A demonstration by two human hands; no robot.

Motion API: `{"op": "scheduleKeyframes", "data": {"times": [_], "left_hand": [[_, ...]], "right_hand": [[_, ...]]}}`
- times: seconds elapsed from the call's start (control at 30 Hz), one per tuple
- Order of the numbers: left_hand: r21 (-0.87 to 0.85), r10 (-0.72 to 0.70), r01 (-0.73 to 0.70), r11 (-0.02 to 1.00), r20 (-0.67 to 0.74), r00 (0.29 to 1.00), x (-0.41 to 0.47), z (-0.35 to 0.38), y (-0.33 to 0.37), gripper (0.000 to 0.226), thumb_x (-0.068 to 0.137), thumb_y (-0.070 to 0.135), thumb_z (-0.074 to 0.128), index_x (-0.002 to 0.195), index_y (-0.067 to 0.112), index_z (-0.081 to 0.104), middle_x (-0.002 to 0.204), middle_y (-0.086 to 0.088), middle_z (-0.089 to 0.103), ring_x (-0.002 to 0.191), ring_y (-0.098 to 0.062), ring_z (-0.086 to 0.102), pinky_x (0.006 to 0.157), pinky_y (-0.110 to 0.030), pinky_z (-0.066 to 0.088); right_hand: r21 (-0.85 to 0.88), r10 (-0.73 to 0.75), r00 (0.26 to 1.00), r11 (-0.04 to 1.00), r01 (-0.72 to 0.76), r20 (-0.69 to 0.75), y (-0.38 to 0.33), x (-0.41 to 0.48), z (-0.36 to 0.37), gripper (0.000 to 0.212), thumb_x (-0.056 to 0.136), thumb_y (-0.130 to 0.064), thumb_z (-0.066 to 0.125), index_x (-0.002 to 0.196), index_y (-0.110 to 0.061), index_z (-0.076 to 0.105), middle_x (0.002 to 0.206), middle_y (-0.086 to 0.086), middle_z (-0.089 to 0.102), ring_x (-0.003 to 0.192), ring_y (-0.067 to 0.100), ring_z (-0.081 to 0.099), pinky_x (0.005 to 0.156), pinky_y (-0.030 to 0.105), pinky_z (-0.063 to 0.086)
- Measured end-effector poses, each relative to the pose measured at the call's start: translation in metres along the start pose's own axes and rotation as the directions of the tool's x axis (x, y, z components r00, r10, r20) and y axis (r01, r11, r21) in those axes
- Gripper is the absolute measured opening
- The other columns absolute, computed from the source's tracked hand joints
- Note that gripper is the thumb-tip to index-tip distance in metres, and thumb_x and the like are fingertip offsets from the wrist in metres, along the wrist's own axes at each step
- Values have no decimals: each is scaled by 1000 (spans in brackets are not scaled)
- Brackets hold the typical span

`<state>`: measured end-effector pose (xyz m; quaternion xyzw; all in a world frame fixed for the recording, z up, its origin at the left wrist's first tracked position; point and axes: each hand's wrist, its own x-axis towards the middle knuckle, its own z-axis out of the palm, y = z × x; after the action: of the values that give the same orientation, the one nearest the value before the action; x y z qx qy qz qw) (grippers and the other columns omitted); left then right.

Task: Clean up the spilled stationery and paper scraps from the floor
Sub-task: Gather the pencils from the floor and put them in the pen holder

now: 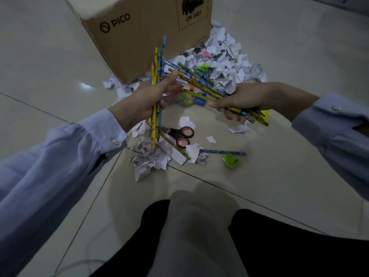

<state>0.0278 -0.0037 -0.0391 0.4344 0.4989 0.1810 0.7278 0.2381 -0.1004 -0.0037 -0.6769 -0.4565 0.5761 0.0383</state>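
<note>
Over the tiled floor (259,196), both hands gripped pencils, the left hand's (143,102) bundle upright, the right hand's (243,100) slanting far-left across it.

Pale glossy tiled floor (279,176) with dark grout lines, and a brown cardboard box (143,33) printed "PICO" sits on it up top with a big heap of torn white paper scraps (225,62) piled against its right side and front corner. Closer in there's a smaller clump of crumpled scraps (149,158), black scissors (180,134) with red-lined handles, 1 blue patterned pencil (223,152) lying flat and just beside it a small green plastic thing (230,160). A few loose white bits (238,128) are scattered around too.
</note>
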Motion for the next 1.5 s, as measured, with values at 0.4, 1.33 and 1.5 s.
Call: {"op": "scheduleKeyframes", "data": {"times": [0.4,1.33,1.5], "left_hand": [[-84,120,-134,987,-158,980,-4,7,11,52,85,49,61,125,18,52,105,-1,64,67,-18,70,38,-20,36],[174,143,-141,975,5,990,-14,30,2,28,91,40,57,112,24,66,123,3,63,96,-12,59,45,-20,35],[307,150,-148,940,18,989,-10,16,-4,26,92,37,57,114,22,61,114,5,65,93,-10,67,42,-16,33]], "right_hand": [[228,-87,985,972,50,152,3,3,7,25,97,-28,51,98,-5,61,43,0,41,43,14,47,56,28,52],[187,-67,996,981,54,63,2,22,25,36,88,-34,67,75,-13,42,57,4,40,46,18,36,52,31,38],[-114,-24,1000,993,22,-19,18,17,31,36,81,-28,75,61,-8,52,46,3,45,41,18,41,43,24,37]]}}
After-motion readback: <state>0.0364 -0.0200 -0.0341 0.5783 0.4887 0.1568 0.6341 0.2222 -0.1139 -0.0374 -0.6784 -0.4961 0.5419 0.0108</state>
